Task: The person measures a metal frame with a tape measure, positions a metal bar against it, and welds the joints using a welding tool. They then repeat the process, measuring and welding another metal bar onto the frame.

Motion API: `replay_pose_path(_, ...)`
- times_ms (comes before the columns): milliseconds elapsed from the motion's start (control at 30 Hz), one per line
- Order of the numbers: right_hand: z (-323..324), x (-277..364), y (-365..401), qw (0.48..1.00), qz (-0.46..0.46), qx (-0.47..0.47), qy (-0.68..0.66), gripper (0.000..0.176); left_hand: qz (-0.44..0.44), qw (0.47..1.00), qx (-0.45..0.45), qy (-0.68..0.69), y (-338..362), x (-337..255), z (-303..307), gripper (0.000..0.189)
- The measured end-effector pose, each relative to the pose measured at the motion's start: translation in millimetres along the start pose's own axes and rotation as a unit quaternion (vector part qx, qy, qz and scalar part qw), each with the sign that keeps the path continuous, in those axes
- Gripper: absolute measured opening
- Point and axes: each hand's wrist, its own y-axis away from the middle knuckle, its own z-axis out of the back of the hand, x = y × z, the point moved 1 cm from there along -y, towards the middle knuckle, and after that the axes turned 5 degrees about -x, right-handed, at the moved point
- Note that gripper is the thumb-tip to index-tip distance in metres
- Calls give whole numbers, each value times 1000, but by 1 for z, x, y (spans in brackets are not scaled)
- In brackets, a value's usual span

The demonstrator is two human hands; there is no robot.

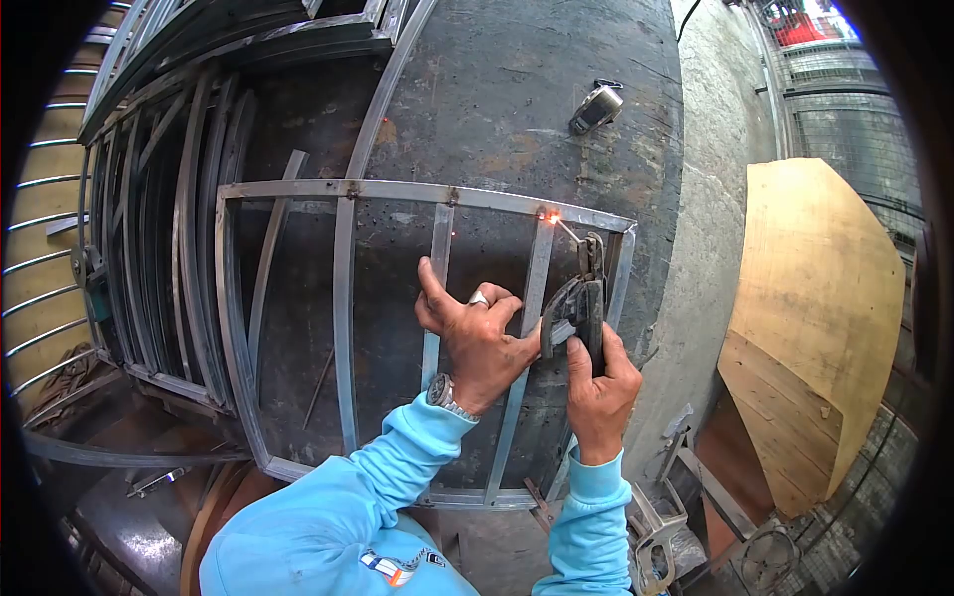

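My right hand is wrapped round a black welding electrode holder, with the thumb along its side. A short electrode runs from its jaws to a glowing spot where a crossbar meets the top rail of a metal frame. My left hand, wearing a ring and a wristwatch, is held over the frame bars with its index finger stretched out and the other fingers partly bent. Its thumb side comes right up to the holder's left edge. Darkened joints show farther left on the top rail.
A tape measure lies on the dark metal tabletop beyond the frame. More welded frames stand stacked at left. A plywood sheet is at right, with a plastic stool below it.
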Motion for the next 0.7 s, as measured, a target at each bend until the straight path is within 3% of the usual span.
replay_pose_path(267, -2, 2, 0, 1000, -25, 1, -12, 30, 5, 1000, -20, 10, -2, -2, 1, 47)
replay_pose_path(367, -1, 0, 1, 999, -42, 16, -7, 30, 8, 1000, 21, 13, -5, 0, 7, 46)
replay_pose_path(433, -2, -6, 5, 1000, -18, -17, -16, 34, -110, 993, -13, -38, -11, 1, 7, 40)
replay_pose_path(467, -3, -10, 10, 998, -26, -47, -36, 34, 8, 1000, 10, 2, -5, -7, 11, 34)
replay_pose_path(567, 2, -14, 11, 993, -44, -65, -87, 36, -2, 1000, 5, 7, -2, -1, 4, 32)
replay_pose_path(700, 2, -13, 6, 999, -7, -44, -23, 36, -3, 1000, 5, 6, -3, -2, 5, 32)
